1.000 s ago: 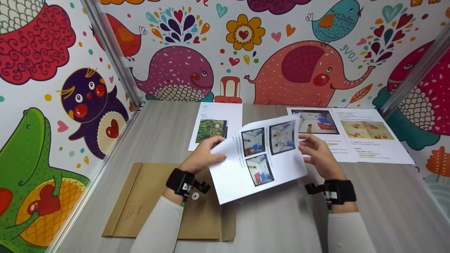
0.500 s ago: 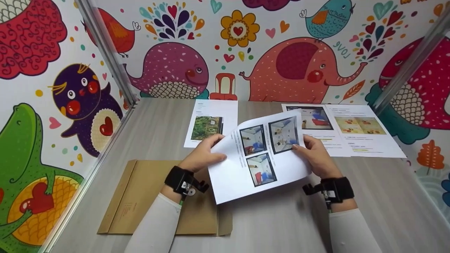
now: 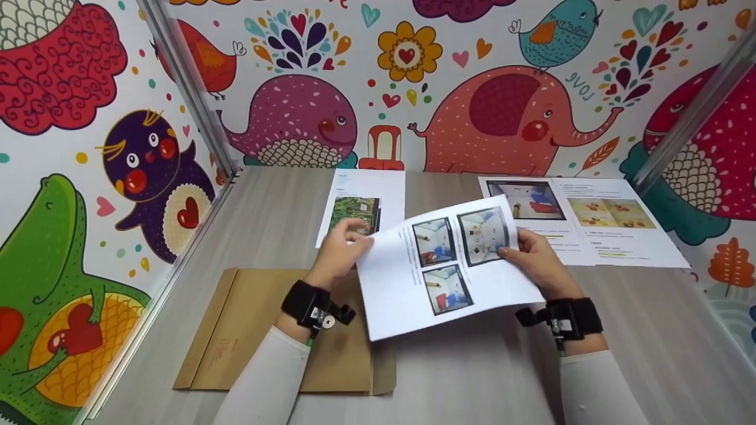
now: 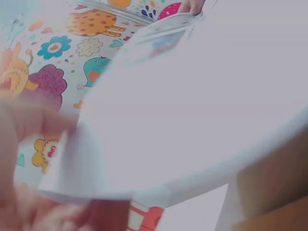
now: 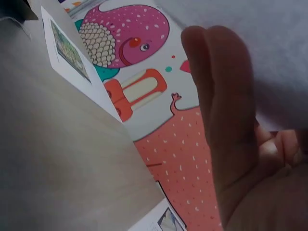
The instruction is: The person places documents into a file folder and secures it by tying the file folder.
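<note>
A white printed sheet of paper [image 3: 393,289] with three small photos is held up over the table, tilted and slightly bowed. My left hand [image 3: 338,251] pinches its upper left corner, thumb on the printed face. At the right edge my right hand [image 3: 544,268] grips the sheet, thumb on the front and fingers behind it. Up close in the left wrist view, the paper [image 4: 183,110] bends near the blurred left hand [image 4: 24,159]. Straight fingers of the right hand [image 5: 228,110] lie against the back of the paper [image 5: 284,72] in the right wrist view.
A brown paper envelope [image 3: 236,336] lies flat under my left forearm. Farther back, one printed page [image 3: 372,183] lies behind the left hand. Two more pages, one left [image 3: 528,230] and one right [image 3: 620,236], lie side by side at the back right. Patterned walls [image 3: 472,35] enclose the table.
My right thumb has come onto the sheet's front, where earlier only the fingers were at its edge. The sheet has shifted slightly right, and my left thumb now sits nearer its corner.
</note>
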`<action>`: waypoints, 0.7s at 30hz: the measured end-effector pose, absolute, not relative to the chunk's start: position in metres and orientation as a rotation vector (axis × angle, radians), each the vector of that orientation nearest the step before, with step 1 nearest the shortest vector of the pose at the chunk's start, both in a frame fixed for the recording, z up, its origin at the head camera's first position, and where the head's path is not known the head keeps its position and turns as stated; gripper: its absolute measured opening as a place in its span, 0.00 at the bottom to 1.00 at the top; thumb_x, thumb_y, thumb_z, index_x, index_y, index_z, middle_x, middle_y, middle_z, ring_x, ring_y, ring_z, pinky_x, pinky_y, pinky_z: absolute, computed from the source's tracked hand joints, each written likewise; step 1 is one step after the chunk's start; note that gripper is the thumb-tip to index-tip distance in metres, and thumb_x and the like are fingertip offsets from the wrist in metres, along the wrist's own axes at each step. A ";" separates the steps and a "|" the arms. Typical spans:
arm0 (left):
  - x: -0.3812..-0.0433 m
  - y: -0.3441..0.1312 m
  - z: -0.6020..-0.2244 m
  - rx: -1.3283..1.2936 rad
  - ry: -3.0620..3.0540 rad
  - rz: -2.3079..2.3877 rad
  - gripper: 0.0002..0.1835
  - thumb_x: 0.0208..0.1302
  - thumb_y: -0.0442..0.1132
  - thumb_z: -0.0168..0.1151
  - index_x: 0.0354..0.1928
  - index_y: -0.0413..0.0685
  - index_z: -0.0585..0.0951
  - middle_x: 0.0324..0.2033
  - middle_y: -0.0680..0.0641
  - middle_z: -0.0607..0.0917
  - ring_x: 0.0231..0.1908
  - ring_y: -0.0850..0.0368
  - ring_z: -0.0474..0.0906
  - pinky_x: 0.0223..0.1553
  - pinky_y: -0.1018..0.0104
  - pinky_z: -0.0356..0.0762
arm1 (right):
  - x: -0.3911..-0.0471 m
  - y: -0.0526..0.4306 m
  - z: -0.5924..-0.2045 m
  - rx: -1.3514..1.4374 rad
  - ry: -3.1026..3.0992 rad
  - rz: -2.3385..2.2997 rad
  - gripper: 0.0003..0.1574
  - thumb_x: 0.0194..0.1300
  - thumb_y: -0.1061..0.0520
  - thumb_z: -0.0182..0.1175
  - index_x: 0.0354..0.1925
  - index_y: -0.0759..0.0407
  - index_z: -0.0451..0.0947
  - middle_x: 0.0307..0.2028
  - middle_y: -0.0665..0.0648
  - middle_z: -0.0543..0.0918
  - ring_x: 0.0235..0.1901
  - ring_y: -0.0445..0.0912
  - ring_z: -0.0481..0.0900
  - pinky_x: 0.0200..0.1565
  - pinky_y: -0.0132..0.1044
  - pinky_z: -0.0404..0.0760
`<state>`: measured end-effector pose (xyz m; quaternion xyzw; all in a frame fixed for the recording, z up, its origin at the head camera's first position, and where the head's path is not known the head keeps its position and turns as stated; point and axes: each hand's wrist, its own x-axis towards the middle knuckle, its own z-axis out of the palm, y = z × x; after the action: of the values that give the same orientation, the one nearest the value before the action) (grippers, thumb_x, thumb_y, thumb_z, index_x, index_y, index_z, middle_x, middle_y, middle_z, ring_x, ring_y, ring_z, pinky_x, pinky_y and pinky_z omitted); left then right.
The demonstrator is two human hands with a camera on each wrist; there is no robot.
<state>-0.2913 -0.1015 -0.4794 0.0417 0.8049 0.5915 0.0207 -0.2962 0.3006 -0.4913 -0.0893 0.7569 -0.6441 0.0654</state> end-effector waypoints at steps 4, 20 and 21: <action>-0.277 -0.102 -0.471 -0.086 2.790 1.683 0.34 0.72 0.47 0.65 0.76 0.45 0.69 0.57 0.40 0.87 0.47 0.45 0.89 0.48 0.50 0.87 | -0.296 0.312 -0.489 -0.232 2.301 -1.978 0.32 0.76 0.64 0.61 0.73 0.72 0.68 0.45 0.41 0.91 0.44 0.38 0.88 0.46 0.29 0.85; -0.185 -0.076 -0.515 0.117 2.947 0.471 0.65 0.50 0.69 0.79 0.82 0.40 0.62 0.78 0.28 0.63 0.76 0.20 0.57 0.53 0.15 0.71 | -0.292 0.363 -0.480 0.050 2.221 -2.212 0.43 0.77 0.59 0.62 0.82 0.63 0.58 0.49 0.34 0.86 0.51 0.29 0.84 0.51 0.22 0.81; -0.181 -0.076 -0.517 0.110 2.951 0.477 0.64 0.50 0.67 0.79 0.81 0.40 0.62 0.78 0.27 0.62 0.76 0.19 0.56 0.55 0.14 0.70 | -0.292 0.363 -0.480 0.043 2.212 -2.219 0.43 0.77 0.59 0.63 0.82 0.62 0.58 0.50 0.34 0.86 0.51 0.30 0.84 0.51 0.22 0.81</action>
<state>-0.1814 -0.0763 -0.5172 0.0368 0.9837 0.1589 0.0753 -0.2915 0.3630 -0.4796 0.0138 0.7059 -0.7082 0.0040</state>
